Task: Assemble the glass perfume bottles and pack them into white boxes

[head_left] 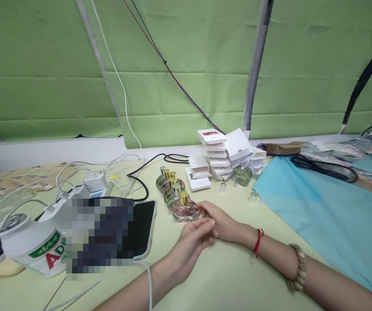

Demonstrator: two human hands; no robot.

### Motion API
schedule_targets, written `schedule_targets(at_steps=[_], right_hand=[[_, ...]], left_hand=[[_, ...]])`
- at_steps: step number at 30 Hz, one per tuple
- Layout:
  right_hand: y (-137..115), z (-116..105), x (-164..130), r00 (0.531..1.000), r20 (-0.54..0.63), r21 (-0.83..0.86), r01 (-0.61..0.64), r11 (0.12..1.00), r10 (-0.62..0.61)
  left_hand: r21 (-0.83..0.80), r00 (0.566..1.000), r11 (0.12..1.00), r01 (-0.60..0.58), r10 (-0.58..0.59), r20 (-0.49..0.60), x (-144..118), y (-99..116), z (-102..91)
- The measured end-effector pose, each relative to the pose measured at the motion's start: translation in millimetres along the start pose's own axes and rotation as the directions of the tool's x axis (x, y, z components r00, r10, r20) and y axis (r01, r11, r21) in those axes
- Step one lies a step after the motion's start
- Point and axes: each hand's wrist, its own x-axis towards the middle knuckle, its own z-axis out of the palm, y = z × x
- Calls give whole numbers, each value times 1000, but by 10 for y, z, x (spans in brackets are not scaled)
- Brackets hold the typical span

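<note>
Both my hands rest on the pale yellow table [231,276], meeting near its middle. My right hand [220,222] lies flat, fingertips touching the nearest glass perfume bottle [185,209], which has a gold cap and pinkish liquid. My left hand [190,246] sits just in front, fingers loosely curled against the right hand and holding nothing. Behind that bottle stands a short row of similar gold-capped bottles [169,185]. My right wrist wears a red string and a bead bracelet.
A stack of small white boxes [220,155] and a capless round bottle [241,175] stand further back. A dark phone [142,226], a white jar [32,242] and tangled white cables [85,172] crowd the left. A blue cloth [328,216] covers the right side.
</note>
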Motion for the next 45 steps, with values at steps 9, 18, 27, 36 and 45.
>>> schedule_targets(at_steps=[9, 18, 27, 36, 45], right_hand=[[45, 10, -4, 999, 17, -1, 41, 999, -41], [110, 32, 1, 996, 3, 4, 87, 996, -87], [82, 22, 4, 997, 12, -28, 75, 997, -75], [186, 36, -2, 993, 17, -16, 119, 993, -119], [136, 39, -1, 996, 5, -37, 88, 995, -87]], left_hand=[[-58, 1000, 998, -1, 0, -25, -28, -5, -4], [-35, 997, 999, 22, -25, -76, -8, -2, 13], [-7, 1000, 1000, 3, -4, -31, -44, -1, -9], [59, 997, 998, 32, -28, -67, -22, -29, 7], [50, 1000, 999, -20, 21, -22, -42, -17, 4]])
